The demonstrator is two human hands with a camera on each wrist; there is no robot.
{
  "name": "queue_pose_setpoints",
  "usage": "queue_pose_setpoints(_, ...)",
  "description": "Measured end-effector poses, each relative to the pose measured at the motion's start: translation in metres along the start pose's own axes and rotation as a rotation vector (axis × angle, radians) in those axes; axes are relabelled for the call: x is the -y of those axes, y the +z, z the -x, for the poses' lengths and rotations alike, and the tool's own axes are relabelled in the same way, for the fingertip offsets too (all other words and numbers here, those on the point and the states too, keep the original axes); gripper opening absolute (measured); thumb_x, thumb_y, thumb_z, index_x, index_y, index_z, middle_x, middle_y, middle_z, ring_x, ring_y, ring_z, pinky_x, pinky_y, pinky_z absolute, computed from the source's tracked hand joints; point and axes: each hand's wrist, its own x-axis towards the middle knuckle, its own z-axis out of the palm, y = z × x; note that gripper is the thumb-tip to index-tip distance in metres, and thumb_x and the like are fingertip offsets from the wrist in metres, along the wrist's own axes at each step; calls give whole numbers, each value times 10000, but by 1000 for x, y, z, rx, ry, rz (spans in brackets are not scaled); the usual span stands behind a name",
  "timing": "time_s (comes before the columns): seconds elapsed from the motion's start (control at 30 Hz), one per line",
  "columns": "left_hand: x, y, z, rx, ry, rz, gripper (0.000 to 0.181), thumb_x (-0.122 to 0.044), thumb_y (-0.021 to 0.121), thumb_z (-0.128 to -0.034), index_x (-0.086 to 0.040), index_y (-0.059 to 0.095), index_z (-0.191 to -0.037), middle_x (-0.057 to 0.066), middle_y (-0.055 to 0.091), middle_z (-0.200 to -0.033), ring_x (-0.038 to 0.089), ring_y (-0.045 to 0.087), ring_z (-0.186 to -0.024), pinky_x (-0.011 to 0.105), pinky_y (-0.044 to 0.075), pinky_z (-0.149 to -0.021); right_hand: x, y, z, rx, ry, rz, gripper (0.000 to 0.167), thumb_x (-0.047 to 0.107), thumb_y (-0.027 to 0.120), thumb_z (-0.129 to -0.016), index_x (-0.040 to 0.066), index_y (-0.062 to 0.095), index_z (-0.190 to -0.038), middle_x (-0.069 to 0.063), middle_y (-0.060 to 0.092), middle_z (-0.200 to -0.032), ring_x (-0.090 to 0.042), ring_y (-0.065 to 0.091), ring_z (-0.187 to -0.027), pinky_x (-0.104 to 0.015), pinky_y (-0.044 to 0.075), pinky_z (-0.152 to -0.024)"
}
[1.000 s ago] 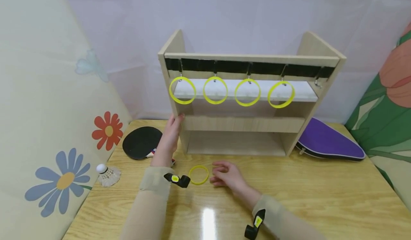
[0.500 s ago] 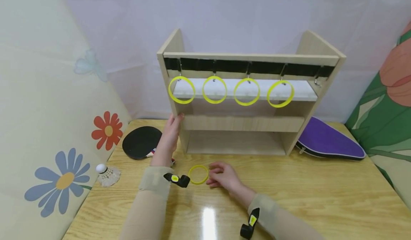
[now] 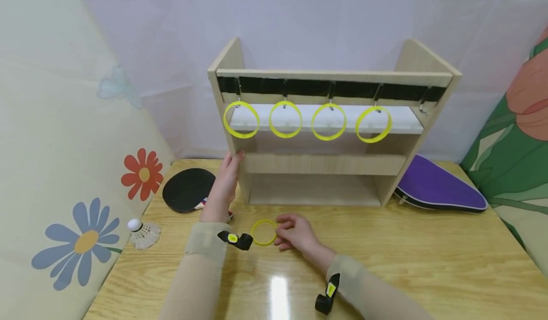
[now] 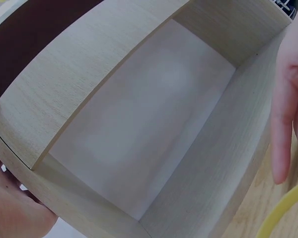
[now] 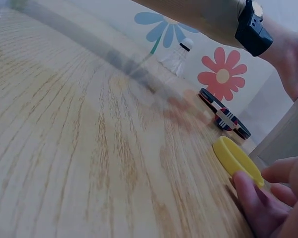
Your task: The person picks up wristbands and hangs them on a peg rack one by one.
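My left hand [image 3: 224, 182] grips the left side panel of a small wooden shelf unit [image 3: 325, 165]; in the left wrist view the fingers [image 4: 15, 208] lie outside and the thumb is on the other side. On the table in front, a yellow ring [image 3: 258, 241] lies flat. My right hand [image 3: 297, 234] is at its right edge. In the right wrist view, the thumb and a finger pinch the near end of this yellow ring [image 5: 231, 156]. Several more yellow rings [image 3: 242, 136] hang from hooks along the unit's black strip [image 3: 308, 88].
A bare hook [image 3: 424, 108] is at the strip's right end. A black table tennis bat [image 3: 188, 189] and a shuttlecock [image 3: 143, 233] lie left on the wooden table [image 3: 406, 253]. A purple bat case [image 3: 441, 187] leans by the unit's right side.
My right hand has moved slightly left, from just beside the ring on the table to contact with its right edge. The left hand keeps its hold on the shelf unit.
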Motion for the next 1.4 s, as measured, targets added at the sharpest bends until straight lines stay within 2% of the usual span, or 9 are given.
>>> queue_pose_setpoints(0.33, -1, 1, -1, 0, 19, 2, 540, -272, 365, -1037, -184, 261, -1559, 199, 374, -1455, 301, 372, -1316, 479, 230, -1172, 0, 6, -7, -58, -10, 79, 377, -65, 667, -853, -95, 585, -1220, -113, 626, -861, -131, 655, -553, -290, 562, -512)
queue_pose_setpoints(0.7, 0, 1, 0, 3, 17, 4, 541, -279, 365, -1041, -181, 257, -1562, 212, 357, -1477, 313, 359, -1336, 486, 221, -1177, -3, 5, -7, -70, -9, 75, 364, -122, 600, -846, -111, 580, -1210, -152, 645, -858, -158, 669, -564, -314, 577, -543)
queue_pose_setpoints(1.03, 1, 1, 0, 8, 12, 13, 536, -274, 364, -1047, -177, 254, -1562, 213, 333, -1497, 302, 343, -1349, 488, 212, -1181, -1, -2, -1, -44, 13, -7, 365, -120, 584, -861, -128, 553, -1224, -122, 617, -838, -157, 671, -577, -298, 577, -557)
queue_pose_setpoints(1.23, 2, 1, 0, 9, 19, 0, 534, -281, 366, -1041, -181, 265, -1556, 185, 363, -1462, 296, 352, -1334, 486, 218, -1176, 3, -12, 4, -40, 35, -46, 368, -101, 572, -878, -123, 544, -1245, -74, 578, -833, -140, 666, -576, -258, 564, -552)
queue_pose_setpoints(1.4, 3, 0, 0, 5, 21, -17, 540, -290, 368, -1034, -191, 265, -1555, 169, 370, -1437, 300, 353, -1323, 494, 220, -1172, 7, -23, 10, -53, 43, -64, 366, -85, 565, -894, -119, 541, -1258, -98, 596, -870, -135, 667, -581, -249, 562, -557)
